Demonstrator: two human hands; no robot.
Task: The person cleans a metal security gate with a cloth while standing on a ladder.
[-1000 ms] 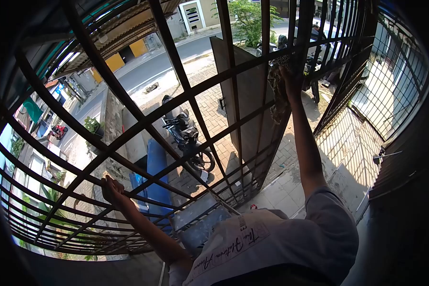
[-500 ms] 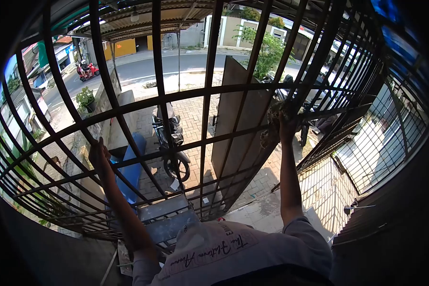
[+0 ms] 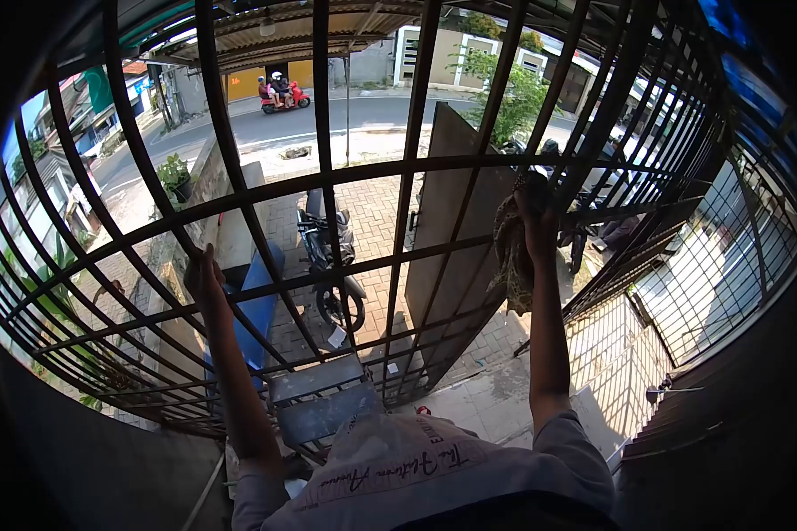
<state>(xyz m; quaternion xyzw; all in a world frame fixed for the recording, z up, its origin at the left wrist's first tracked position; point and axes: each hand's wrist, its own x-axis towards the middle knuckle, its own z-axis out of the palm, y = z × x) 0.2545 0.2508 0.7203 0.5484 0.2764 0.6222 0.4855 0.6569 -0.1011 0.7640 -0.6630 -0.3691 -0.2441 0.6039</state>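
Observation:
Dark metal bars form a tall window grille [image 3: 363,168] right in front of me. At the left, my left hand [image 3: 206,279] is closed around one of its upright bars. My right hand [image 3: 536,221] is raised against a bar on the right, pressing a patterned cloth rag [image 3: 510,252] to it. Part of the rag hangs below the fingers, and the fingers themselves are partly hidden in shadow.
Beyond the bars stand a parked motorcycle [image 3: 329,257], a tall grey panel [image 3: 443,203] and a blue object [image 3: 261,305]. A grey metal bench or step [image 3: 323,398] is below. A red scooter [image 3: 285,99] with riders is on the road.
The rag now hangs lower and longer from my right hand, which sits slightly higher on the bar. My left hand keeps its hold. The scooter has moved rightward along the road.

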